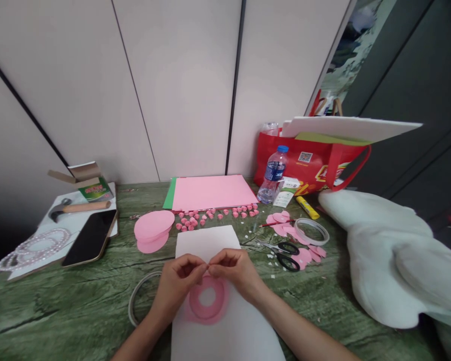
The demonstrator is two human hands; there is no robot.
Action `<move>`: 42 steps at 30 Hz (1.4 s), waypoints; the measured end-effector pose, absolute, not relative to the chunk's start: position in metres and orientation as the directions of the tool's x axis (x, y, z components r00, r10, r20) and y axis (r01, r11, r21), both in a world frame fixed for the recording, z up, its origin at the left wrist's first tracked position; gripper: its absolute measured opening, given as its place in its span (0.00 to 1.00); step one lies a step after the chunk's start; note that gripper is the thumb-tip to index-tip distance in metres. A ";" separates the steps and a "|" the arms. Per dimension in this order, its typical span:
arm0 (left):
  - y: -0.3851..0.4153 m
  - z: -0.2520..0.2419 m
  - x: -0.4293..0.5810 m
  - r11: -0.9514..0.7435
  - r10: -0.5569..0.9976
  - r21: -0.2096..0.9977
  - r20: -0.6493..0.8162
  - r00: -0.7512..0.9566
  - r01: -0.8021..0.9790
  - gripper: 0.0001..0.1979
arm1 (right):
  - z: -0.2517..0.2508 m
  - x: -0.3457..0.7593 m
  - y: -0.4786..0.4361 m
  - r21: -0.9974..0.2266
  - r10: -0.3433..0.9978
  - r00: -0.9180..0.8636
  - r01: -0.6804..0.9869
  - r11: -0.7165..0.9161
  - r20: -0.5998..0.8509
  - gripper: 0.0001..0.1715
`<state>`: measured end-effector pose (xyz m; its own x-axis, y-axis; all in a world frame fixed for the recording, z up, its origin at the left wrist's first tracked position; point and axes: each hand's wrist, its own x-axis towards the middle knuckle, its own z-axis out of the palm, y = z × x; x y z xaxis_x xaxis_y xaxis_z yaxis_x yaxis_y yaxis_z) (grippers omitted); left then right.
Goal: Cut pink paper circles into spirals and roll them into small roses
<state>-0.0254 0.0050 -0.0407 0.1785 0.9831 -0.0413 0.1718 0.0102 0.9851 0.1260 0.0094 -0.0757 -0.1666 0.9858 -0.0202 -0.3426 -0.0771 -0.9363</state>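
My left hand (182, 280) and my right hand (236, 271) meet fingertip to fingertip over a white sheet (225, 331). Both pinch at one spot; whatever sits between the fingertips is too small to make out. Just below them lies a pink ring (218, 307), perhaps a ribbon or tape roll, with a round hole in its middle. Partly hidden by my left forearm, a roll of clear tape (134, 298) rests on the table. Beyond the sheet are several small pink rosebud-like pieces (191, 219) in loose rows.
Pink paper discs (154, 225), pink sheets (214, 191), black-handled scissors (287, 261), a tape roll (325, 234) and a glue stick (307, 207) surround the work. A phone (92, 238), hammer (78, 207) and beads (41, 245) lie left. A bottle (273, 173), red bag (304, 143) and white plush (387, 250) stand right.
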 end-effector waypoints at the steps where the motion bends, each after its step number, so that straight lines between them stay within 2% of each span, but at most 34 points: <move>1: 0.005 -0.041 -0.025 0.014 0.984 0.986 -0.043 0.173 0.168 0.07 | -0.076 0.126 0.010 -0.931 0.984 -0.176 -0.357 -0.081 -0.018 0.11; 7: 0.007 -0.042 -0.026 0.017 0.994 0.985 -0.034 0.100 0.169 0.07 | -0.075 0.128 0.010 -0.908 0.981 -0.188 -0.404 -0.115 -0.041 0.23; 14: 0.007 -0.041 -0.025 0.038 0.992 0.985 -0.057 0.110 0.166 0.08 | -0.074 0.128 0.009 -0.928 0.985 -0.168 -0.362 -0.094 -0.034 0.21; 22: 0.009 -0.044 -0.025 0.039 0.990 0.984 -0.061 0.124 0.171 0.08 | -0.071 0.125 0.008 -0.919 0.990 -0.139 -0.390 -0.054 0.001 0.18; 42: 0.006 -0.040 -0.023 0.059 0.984 0.986 -0.084 0.159 0.156 0.09 | -0.072 0.127 0.010 -0.921 0.996 -0.082 -0.384 -0.065 -0.036 0.23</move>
<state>-0.0231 0.0063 -0.0402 0.1592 0.9837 -0.0841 0.1561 0.0590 0.9860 0.1273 0.0098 -0.0720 -0.0820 0.9960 -0.0362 -0.3844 -0.0651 -0.9209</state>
